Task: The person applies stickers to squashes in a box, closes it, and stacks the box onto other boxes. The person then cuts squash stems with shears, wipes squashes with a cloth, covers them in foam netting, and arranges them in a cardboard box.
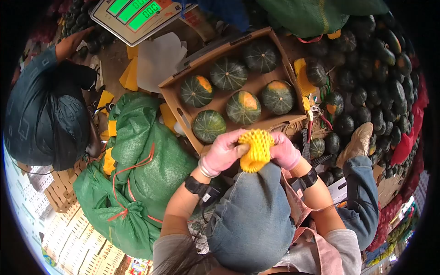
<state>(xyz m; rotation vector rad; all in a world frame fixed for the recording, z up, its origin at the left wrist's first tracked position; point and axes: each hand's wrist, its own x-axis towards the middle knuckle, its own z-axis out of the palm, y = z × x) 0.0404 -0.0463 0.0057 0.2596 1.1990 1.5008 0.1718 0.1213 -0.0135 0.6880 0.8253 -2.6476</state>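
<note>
Between my two hands is a yellow foam net sleeve [256,147], held just above my knee. My left hand [222,153], in a pink glove, pinches its left side. The pink-gloved fingers of my right hand [286,151] grip its right side. Whether anything is inside the sleeve I cannot tell. Just beyond my hands stands an open cardboard box [176,97] with several dark green squashes, among them one with an orange patch [244,107] near its middle. Clippers with red handles [313,112] lie by the box's right side.
A digital scale [137,20] with green displays stands at the top left. Green sacks [142,183] are on my left, beside a crouching person [48,110]. Many loose squashes [362,96] are piled to the right. Another green sack [316,18] hangs over the box's far side.
</note>
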